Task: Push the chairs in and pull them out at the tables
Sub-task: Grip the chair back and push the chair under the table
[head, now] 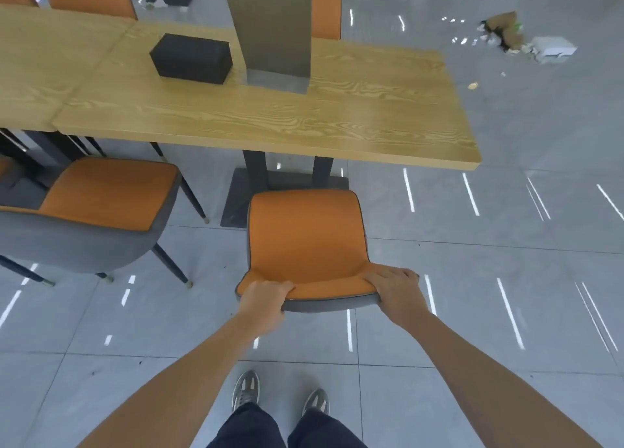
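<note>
Straight ahead of both hands stood the wooden table (pixel 270 116). Its dark pedestal base (pixel 241 196) rested on the floor just past the chair's front edge, between the chair and the space under the tabletop. Farther ahead of the left hand, a black box (pixel 190 59) sat on the tabletop just beside a tall grey upright panel (pixel 273 25). Well off to the left of the left hand, a second chair (pixel 94 211) in orange and grey stood by the adjoining tabletop. Far ahead and to the right of the right hand, litter (pixel 504 32) and a white box (pixel 553 49) lay on the grey tiled floor (pixel 506 245).

The chair (pixel 305 238) stood clear of the table edge, its backrest under the hands. It had an orange seat and inner back, a grey outer shell and dark piping. The left hand (pixel 265 307) gripped the left end of the backrest's top rim, fingers curled over onto the orange face. The right hand (pixel 393 290) clasped the right end the same way.
</note>
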`<state>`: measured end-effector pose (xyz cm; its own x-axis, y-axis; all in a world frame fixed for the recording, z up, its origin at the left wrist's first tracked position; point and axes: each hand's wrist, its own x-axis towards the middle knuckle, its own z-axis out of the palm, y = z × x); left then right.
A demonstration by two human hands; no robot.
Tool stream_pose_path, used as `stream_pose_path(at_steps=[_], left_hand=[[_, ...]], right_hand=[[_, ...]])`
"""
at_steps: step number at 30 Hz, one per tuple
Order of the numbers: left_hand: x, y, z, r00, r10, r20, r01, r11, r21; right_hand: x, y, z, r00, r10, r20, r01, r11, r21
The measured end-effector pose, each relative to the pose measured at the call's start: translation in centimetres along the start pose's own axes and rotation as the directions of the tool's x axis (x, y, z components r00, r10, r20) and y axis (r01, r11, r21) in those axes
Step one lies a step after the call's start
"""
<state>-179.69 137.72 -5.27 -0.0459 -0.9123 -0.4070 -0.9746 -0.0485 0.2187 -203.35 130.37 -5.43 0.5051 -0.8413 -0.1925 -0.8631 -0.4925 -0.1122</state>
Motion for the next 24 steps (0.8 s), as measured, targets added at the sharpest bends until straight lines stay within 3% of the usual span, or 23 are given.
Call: stream_pose_path(at_steps=[5, 14, 24], left_hand=[[-0.6, -4.9, -1.1, 0.998, -0.068, -0.008, 0.067, 0.995, -0.073], [0.7, -9.2, -2.9, 0.997, -0.058, 0.044, 0.059, 0.998, -0.012], [1.8, -13.8, -5.3, 0.999, -0.043, 0.015, 0.042, 0.997, 0.071]], right_hand=[[2.6, -4.2, -0.6, 0.998, -0.048, 0.031, 0.045, 0.996, 0.082], [4.8, -7.6, -0.1, 0.997, -0.064, -0.034, 0.066, 0.996, 0.067], [7.1, -12.4, -0.4, 0.999, 0.023, 0.042, -0.023, 1.0, 0.014]])
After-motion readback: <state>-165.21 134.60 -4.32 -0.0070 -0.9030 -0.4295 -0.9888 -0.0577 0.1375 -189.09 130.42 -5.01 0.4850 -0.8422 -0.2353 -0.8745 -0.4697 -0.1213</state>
